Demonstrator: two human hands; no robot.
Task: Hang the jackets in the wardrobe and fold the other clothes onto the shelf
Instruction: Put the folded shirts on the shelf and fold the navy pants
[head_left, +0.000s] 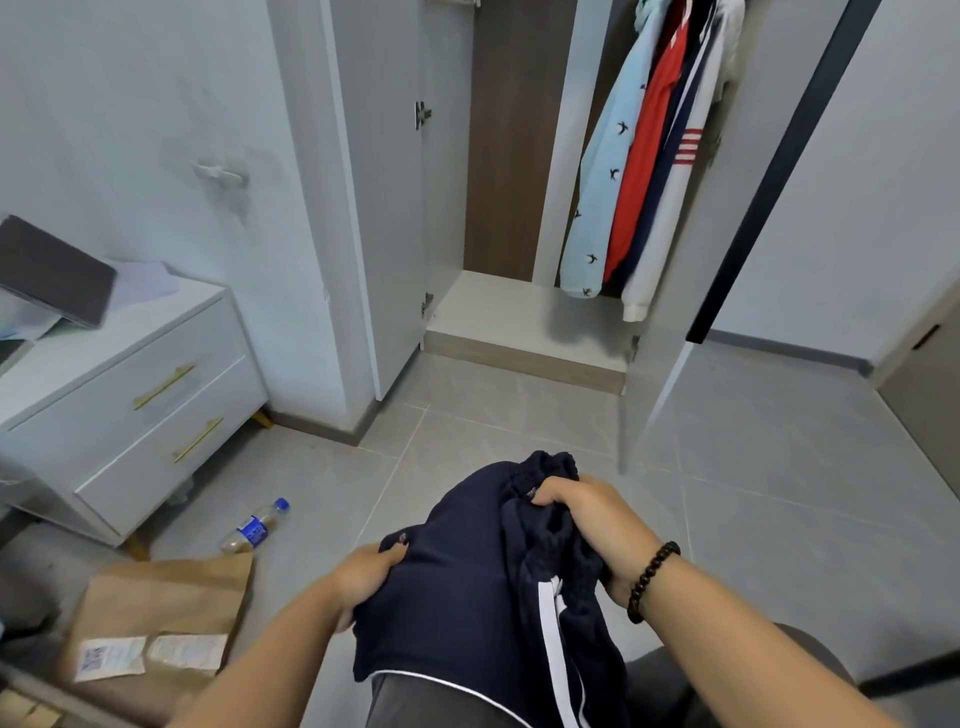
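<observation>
I hold a folded navy garment (457, 587) with a white side stripe in front of me, low in the view. My left hand (363, 577) grips its left edge. My right hand (592, 525), a dark bead bracelet on the wrist, clutches the bunched waistband at its right. Ahead stands the open wardrobe (519, 156). Several jackets (649, 156) hang inside at the right: light blue with birds, red, navy, and white with red stripes. The pale bottom shelf (498, 312) under them is bare.
The wardrobe's doors (384, 208) stand open on both sides. A white two-drawer nightstand (130, 395) stands at the left. A plastic bottle (254, 527) and a brown paper bag (161, 623) lie on the grey tiled floor (779, 519).
</observation>
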